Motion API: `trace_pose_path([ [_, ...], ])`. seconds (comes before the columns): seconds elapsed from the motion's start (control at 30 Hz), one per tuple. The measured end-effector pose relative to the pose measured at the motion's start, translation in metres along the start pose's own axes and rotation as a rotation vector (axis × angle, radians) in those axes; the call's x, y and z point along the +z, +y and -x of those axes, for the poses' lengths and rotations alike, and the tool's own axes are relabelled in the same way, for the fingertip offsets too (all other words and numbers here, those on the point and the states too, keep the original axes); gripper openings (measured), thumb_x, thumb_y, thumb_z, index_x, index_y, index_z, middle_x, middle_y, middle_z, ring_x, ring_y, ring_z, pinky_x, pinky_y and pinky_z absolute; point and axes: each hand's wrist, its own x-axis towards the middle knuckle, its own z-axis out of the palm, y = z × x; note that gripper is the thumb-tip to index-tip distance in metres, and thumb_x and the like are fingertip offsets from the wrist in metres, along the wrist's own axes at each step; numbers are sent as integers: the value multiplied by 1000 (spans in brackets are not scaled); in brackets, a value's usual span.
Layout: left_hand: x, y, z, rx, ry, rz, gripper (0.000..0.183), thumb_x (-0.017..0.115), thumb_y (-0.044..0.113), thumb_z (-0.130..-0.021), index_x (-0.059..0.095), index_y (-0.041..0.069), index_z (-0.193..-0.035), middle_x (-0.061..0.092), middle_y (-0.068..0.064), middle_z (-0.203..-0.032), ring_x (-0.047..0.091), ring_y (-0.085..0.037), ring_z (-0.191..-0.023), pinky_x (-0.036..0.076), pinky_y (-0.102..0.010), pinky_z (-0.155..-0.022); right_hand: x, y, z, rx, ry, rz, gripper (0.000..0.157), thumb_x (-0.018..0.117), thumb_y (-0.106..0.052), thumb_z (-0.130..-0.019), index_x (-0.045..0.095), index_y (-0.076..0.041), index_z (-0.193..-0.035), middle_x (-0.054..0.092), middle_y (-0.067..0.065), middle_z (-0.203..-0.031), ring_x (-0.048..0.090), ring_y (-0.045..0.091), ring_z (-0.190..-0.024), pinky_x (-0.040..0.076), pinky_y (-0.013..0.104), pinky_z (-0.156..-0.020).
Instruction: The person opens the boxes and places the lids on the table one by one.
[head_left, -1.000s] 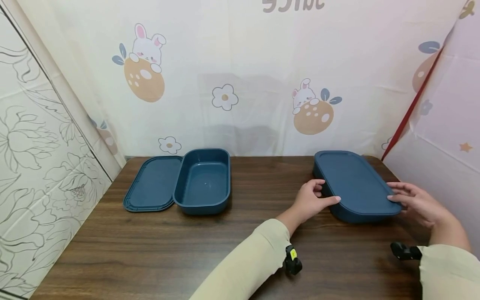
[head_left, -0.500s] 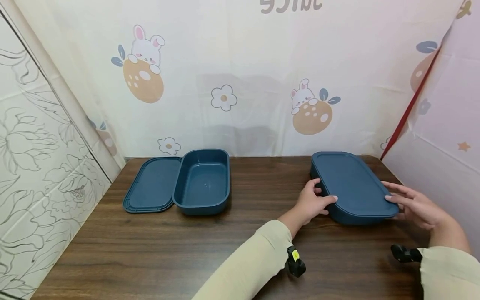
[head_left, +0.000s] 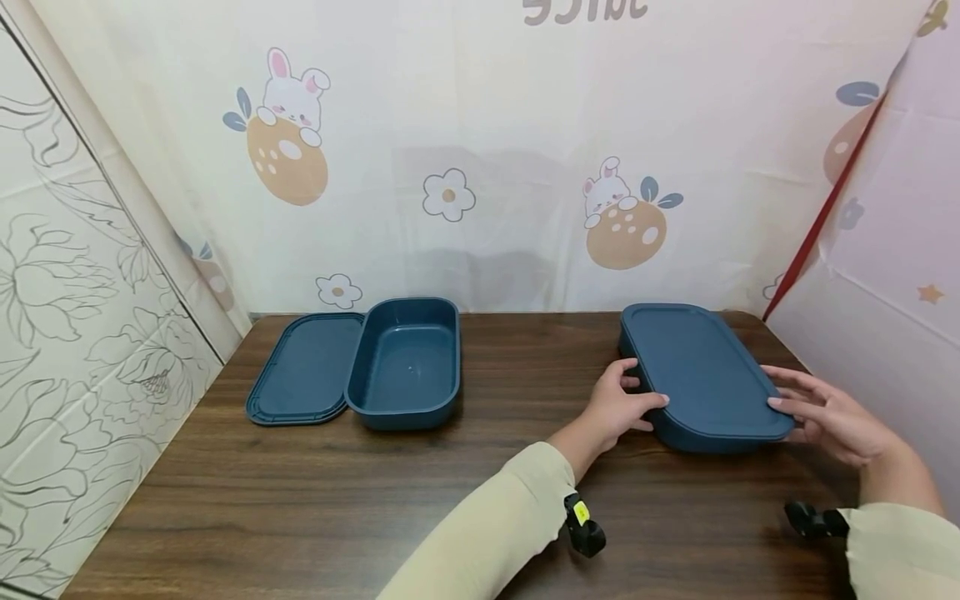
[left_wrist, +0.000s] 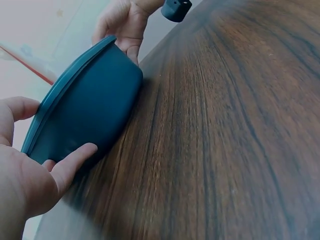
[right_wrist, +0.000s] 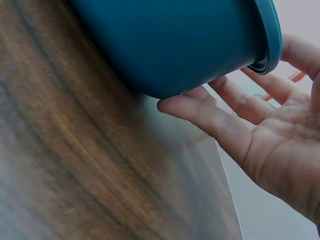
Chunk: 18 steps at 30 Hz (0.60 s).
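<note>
A dark blue rectangular food container (head_left: 705, 375) with its flat lid on sits at the right of the table in the head view. My left hand (head_left: 618, 404) holds its left side, thumb on the lid's edge and fingers against the wall. On the opposite side my right hand (head_left: 840, 417) grips the container, its thumb over the lid's rim. In the left wrist view the container (left_wrist: 90, 100) shows its curved wall between both hands. The right wrist view has fingers (right_wrist: 185, 107) at the lower edge of the container (right_wrist: 180, 45); its contents are hidden.
An uncovered blue container (head_left: 408, 367) stands at the left of the brown wooden table (head_left: 300, 500). A loose blue lid (head_left: 307, 367) lies flat beside it, touching or nearly so. Printed curtains (head_left: 510, 225) rise at the table's back edge and at both sides.
The lidded container has shifted slightly left and towards me, with both hands moving along on it. The uncovered container and loose lid stay where they were.
</note>
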Motion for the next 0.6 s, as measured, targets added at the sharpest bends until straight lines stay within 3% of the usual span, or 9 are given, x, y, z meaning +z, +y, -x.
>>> trace_pose_path([
  [0.6, -20, 7, 13, -10, -15, 62, 57, 75, -7, -80, 56, 21, -126, 52, -7, -110, 64, -25, -81, 57, -53, -68, 23, 0, -1, -57, 20, -3, 49, 41, 11, -99, 50, -23, -133, 62, -4, -115, 68, 20, -86, 59, 40, -67],
])
